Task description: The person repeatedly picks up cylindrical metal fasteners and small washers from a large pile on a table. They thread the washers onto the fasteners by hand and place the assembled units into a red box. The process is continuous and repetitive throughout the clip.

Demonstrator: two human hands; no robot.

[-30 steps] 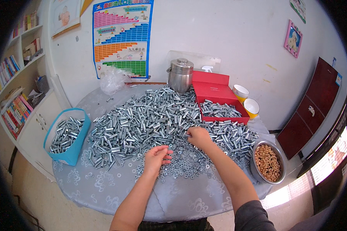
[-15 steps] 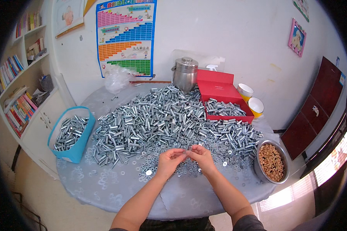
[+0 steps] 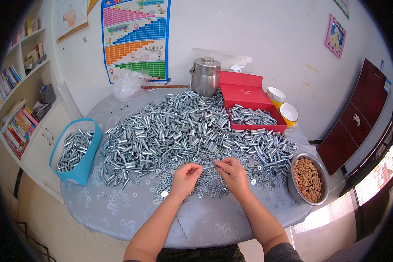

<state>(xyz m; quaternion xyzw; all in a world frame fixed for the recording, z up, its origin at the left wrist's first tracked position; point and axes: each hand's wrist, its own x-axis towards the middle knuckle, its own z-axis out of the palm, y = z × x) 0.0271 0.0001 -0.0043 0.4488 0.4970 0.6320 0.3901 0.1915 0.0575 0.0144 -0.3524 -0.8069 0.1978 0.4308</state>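
My left hand [image 3: 186, 178] and my right hand [image 3: 232, 175] are over the near edge of a heap of loose hardware, fingertips pinched and facing each other. Between them a thin, silvery metal bolt [image 3: 208, 167] lies nearly level, one end at each hand's fingertips. Its ends are hidden by the fingers. Under and around both hands small metal washers [image 3: 196, 185] are scattered over the table. Just beyond is a large pile of shiny metal sleeve-like cylinders [image 3: 170, 131].
At the left stands a blue bin [image 3: 84, 168] of metal cylinders; behind the pile are a steel canister [image 3: 206, 78] and a red box [image 3: 249, 94] holding more. Yellow-and-white cups [image 3: 288, 114] stand beside it. A metal bowl [image 3: 325, 192] of small tan pieces sits right, on the grey tablecloth [image 3: 139, 218].
My hands have moved apart from touching fingertips, and the bolt now shows in the gap between them. The whole view has shifted slightly.
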